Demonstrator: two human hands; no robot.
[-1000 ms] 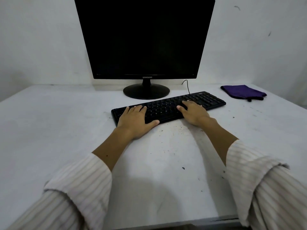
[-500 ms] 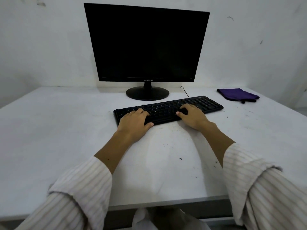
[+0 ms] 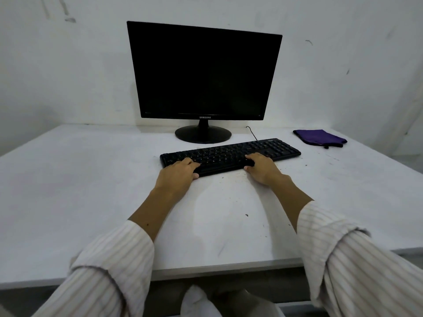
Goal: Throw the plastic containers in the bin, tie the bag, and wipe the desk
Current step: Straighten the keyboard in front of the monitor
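Note:
A white desk (image 3: 80, 191) with dark specks of dirt near its middle fills the view. A black keyboard (image 3: 270, 148) lies on it in front of a black monitor (image 3: 203, 72). My left hand (image 3: 176, 177) grips the keyboard's near-left edge, fingers curled on the keys and thumb against the front edge. Further right, my right hand (image 3: 261, 169) grips that front edge the same way. A folded purple cloth (image 3: 319, 138) lies at the far right of the desk. No plastic container or bin is in view.
White material (image 3: 199, 300), perhaps a bag, shows below the desk's near edge between my sleeves. A thin black cable (image 3: 251, 132) runs from the keyboard toward the wall. White walls close the desk at the back and right.
The view has pulled back, so the desk's near edge and the white material below it show. My fingers went from lying flat on the keys to curling over the keyboard's front edge.

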